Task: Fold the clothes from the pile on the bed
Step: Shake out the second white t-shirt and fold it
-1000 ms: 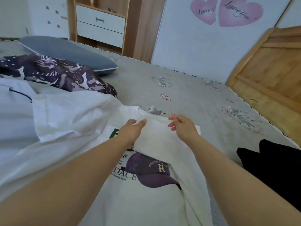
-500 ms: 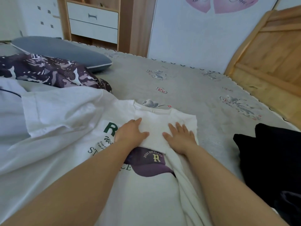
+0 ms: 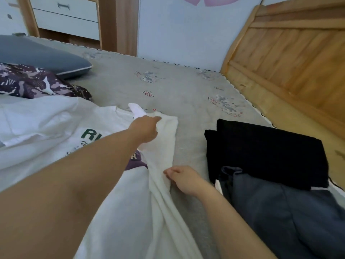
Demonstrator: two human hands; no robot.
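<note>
Grey and quilted, with small flower prints, the bed (image 3: 177, 86) carries everything; a wooden headboard (image 3: 291, 58) leans along its right edge, and wooden drawers (image 3: 65, 17) stand beyond its far left corner. Spread across the bed's near left part lies the white T-shirt (image 3: 119, 212), printed with green letters and a purple cap, its right side folded inward into a long strip; more white clothes (image 3: 35, 118) overlap the T-shirt on its left; to the T-shirt's right, well apart across bare bed, sit a folded black garment (image 3: 265, 152) and a dark grey garment (image 3: 280, 217) nearer the camera, overlapping the black one's near edge; beyond the white clothes lie a purple patterned cloth (image 3: 35, 85) and a grey pillow (image 3: 39, 55). The left hand (image 3: 146, 129) reaches over the T-shirt to the far end of the folded strip near the collar, its grip pinching the cloth there; the right hand (image 3: 183, 179) rests at the strip's right edge halfway down, fingers curled, thumb and fingertips together at the fabric's edge; whether they actually hold it I cannot tell.
</note>
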